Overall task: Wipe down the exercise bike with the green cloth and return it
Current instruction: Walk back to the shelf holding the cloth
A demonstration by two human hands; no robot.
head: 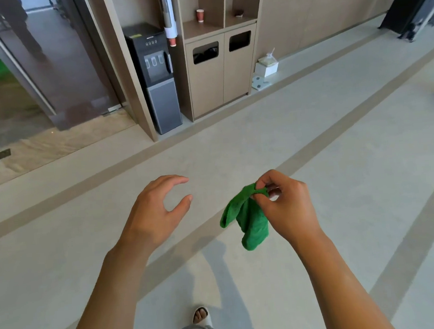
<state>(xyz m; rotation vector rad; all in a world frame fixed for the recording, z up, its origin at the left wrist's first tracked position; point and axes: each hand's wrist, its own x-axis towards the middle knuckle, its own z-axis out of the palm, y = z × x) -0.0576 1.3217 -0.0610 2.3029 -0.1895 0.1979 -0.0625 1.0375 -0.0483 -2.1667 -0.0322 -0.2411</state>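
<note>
The green cloth [246, 219] hangs crumpled from my right hand [284, 205], which pinches its top edge between thumb and fingertips at chest height. My left hand [157, 210] floats a short way to the left of the cloth, fingers curved and apart, holding nothing and not touching the cloth. Both arms reach forward over a pale floor. The exercise bike itself is not clearly in view; only a dark machine frame [416, 6] shows at the far upper right.
Ahead stands a wooden wall unit [219, 76] with two bin openings, a black water dispenser [154, 75] and a paper cup [200, 15] on a shelf. A white box [266, 65] sits on the floor by the wall. A glass door [22, 75] is at the left.
</note>
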